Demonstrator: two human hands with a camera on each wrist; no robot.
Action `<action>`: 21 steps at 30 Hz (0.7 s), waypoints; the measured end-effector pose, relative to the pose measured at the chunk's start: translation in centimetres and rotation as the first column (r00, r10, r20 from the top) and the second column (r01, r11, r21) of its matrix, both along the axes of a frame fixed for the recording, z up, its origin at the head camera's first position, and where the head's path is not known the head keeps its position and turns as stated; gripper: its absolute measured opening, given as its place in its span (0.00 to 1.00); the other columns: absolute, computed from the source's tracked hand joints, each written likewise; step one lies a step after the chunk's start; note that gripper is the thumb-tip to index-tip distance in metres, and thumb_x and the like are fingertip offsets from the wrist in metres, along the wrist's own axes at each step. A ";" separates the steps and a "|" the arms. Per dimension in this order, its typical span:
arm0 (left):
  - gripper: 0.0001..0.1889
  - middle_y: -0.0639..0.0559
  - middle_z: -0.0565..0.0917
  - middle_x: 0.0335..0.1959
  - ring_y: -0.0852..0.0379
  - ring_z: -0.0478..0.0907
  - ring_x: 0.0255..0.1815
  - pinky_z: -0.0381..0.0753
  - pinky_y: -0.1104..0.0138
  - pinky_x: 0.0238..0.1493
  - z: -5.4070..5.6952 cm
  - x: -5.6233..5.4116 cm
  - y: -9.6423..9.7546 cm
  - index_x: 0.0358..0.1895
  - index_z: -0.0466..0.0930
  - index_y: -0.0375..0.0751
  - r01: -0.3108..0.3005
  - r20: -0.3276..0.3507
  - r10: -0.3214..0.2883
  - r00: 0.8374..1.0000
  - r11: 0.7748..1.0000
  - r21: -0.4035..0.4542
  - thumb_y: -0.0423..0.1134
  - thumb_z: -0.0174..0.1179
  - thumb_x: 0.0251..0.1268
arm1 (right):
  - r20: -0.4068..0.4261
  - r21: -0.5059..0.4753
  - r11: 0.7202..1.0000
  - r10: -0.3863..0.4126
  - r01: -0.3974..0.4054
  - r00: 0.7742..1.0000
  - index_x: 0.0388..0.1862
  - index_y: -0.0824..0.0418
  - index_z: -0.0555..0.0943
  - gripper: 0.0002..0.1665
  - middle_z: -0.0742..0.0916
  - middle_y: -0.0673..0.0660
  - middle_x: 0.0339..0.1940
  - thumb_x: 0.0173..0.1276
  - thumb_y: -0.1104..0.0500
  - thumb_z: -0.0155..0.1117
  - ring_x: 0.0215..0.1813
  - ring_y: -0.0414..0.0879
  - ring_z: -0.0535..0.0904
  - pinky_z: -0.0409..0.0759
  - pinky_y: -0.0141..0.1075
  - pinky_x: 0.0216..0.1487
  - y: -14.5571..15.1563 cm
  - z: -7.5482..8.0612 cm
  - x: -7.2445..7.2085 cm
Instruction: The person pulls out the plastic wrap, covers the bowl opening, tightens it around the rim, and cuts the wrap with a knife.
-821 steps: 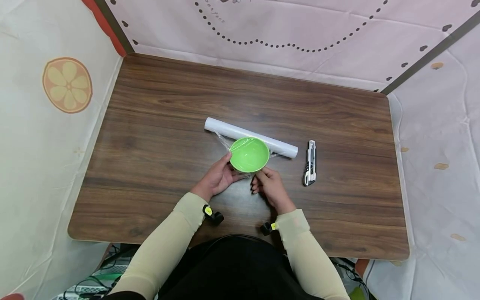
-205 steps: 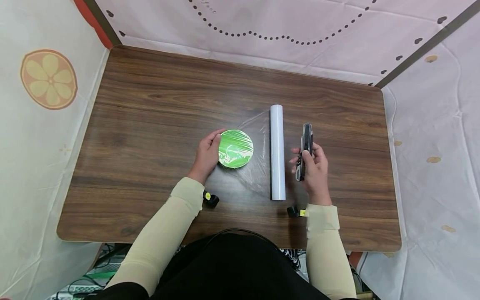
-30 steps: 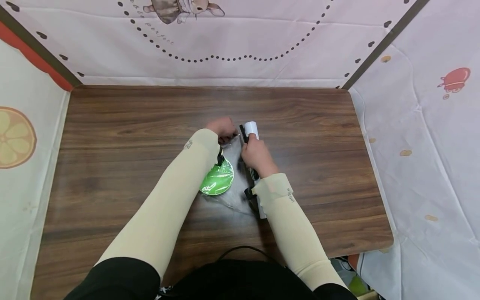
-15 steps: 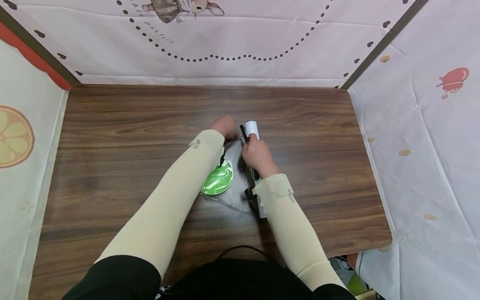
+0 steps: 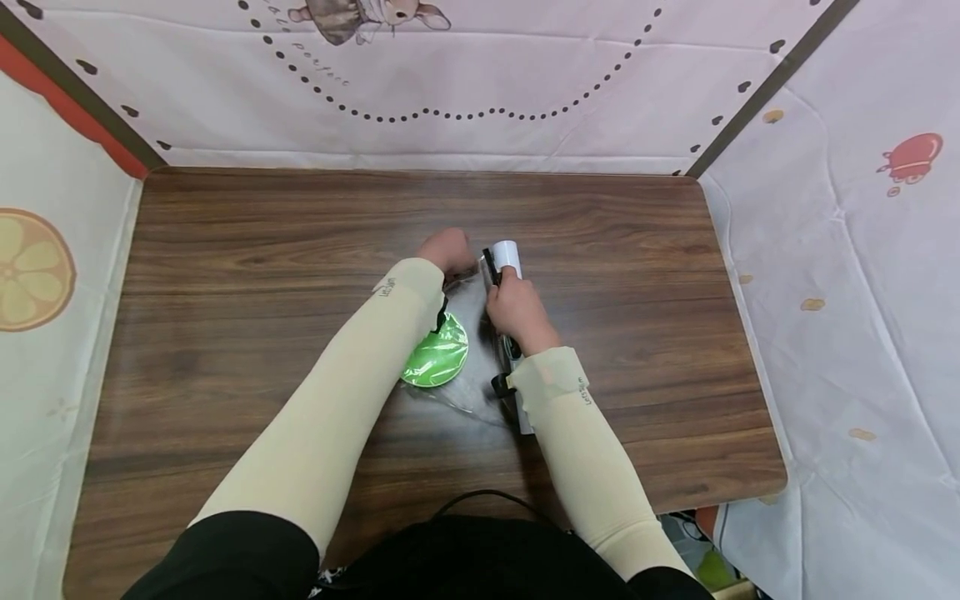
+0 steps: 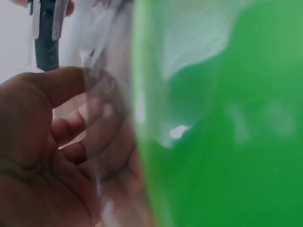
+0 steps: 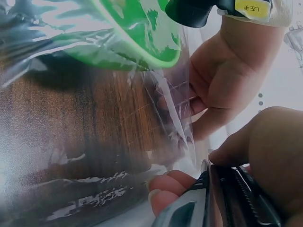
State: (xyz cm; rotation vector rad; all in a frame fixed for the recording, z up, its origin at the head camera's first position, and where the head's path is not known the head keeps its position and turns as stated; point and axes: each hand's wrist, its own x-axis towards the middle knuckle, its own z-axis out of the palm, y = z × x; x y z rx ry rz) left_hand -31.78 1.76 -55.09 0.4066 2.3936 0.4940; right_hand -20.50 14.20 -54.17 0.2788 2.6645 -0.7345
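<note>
Left fingers point(image 6: 66, 127): pinching cling film point(image 5: 480, 350)
Right fingers point(image 7: 173, 182): grasping utility knife point(image 7: 236, 194)
Cling film: likely light, limp, clingy; best held by far edge

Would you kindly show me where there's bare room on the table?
The table is bare left of the left sleeve, right of the right sleeve, and along the back wall. The middle is crowded: left hand, right hand, cutter, roll, film and bowl.
</note>
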 end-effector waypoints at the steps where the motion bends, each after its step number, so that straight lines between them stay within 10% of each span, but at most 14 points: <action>1: 0.08 0.42 0.80 0.38 0.50 0.73 0.30 0.76 0.60 0.37 -0.1 0.1 0.0 0.37 0.77 0.35 0.008 -0.027 -0.008 1.000 1.000 -0.002 0.36 0.53 0.59 | 0.004 0.001 1.000 0.001 -0.001 1.000 0.69 0.65 0.62 0.27 0.83 0.70 0.51 0.77 0.52 0.42 0.43 0.59 0.83 0.82 0.48 0.43 0.0 0.0 0.0; 9: 0.05 0.38 0.82 0.46 0.46 0.75 0.41 0.79 0.56 0.52 -0.8 0.1 0.2 0.30 0.77 0.34 0.094 -0.148 -0.107 0.983 0.991 -0.094 0.31 0.52 0.57 | 0.004 -0.001 1.000 0.004 -0.004 1.000 0.69 0.65 0.62 0.27 0.82 0.70 0.52 0.77 0.52 0.42 0.45 0.59 0.83 0.82 0.48 0.44 -0.2 -0.1 0.0; 21: 0.11 0.51 0.69 0.23 0.52 0.68 0.29 0.68 0.65 0.30 -1.1 -0.5 -0.9 0.20 0.67 0.42 0.045 -0.054 -0.042 0.998 0.998 0.050 0.30 0.47 0.61 | 0.016 0.022 0.999 0.026 -0.027 1.000 0.69 0.66 0.61 0.27 0.81 0.71 0.55 0.77 0.53 0.42 0.49 0.61 0.82 0.82 0.50 0.45 -0.1 0.0 -0.4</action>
